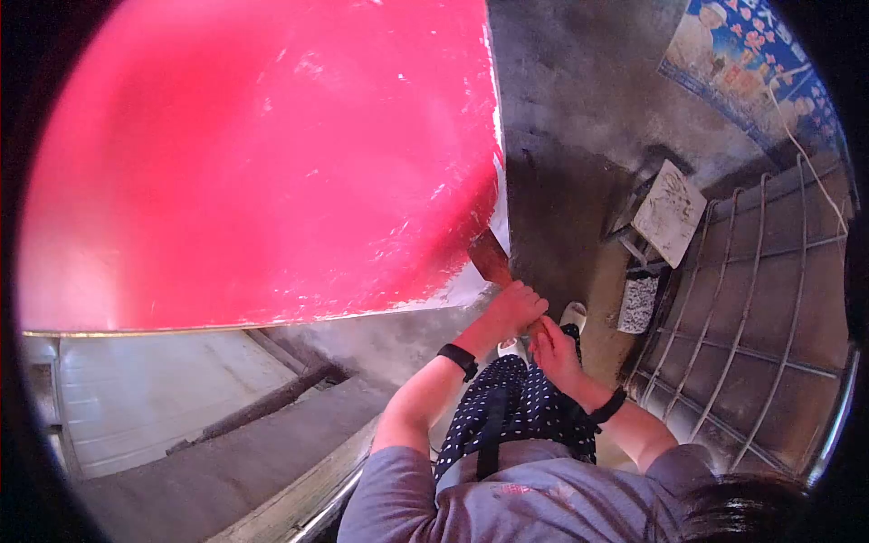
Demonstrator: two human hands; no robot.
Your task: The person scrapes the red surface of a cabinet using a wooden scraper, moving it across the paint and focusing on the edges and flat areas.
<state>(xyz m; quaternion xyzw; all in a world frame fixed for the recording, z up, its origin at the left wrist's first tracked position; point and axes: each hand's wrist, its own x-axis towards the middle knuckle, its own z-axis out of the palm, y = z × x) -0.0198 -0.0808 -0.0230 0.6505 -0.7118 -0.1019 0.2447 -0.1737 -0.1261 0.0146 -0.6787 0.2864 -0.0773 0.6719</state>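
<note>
A brown wooden handle (490, 258) slants in at the near right corner of a big red sheet (272, 163), its far end meeting the sheet's scuffed, white-showing edge. Whether it runs on beneath the sheet cannot be told. The sheet spreads wide and covers whatever lies under it.

Right of the sheet stands a small stool (670, 213) with a stained pale top, on a dark, worn floor (557, 199). Farther right than the stool, a metal rack (753, 303) of bent bars leans along that side; a blue poster (747, 68) is well to the sheet's right, toward the far end, with a pale cord (806, 154) hanging across it. On the near side of the sheet are a whitish ridged panel (172, 398) and a grey ledge (226, 471).

Just below the stool, also to the sheet's right, sits something like a shallow box (638, 303) with a speckled grey-white surface; whether that is its contents cannot be told.

Just off the sheet's near right corner, the left hand (514, 309) has its fingers curled closely round the handle. The right hand (555, 353), farther from the sheet, also grips it, fingers wrapped near its lower end.
</note>
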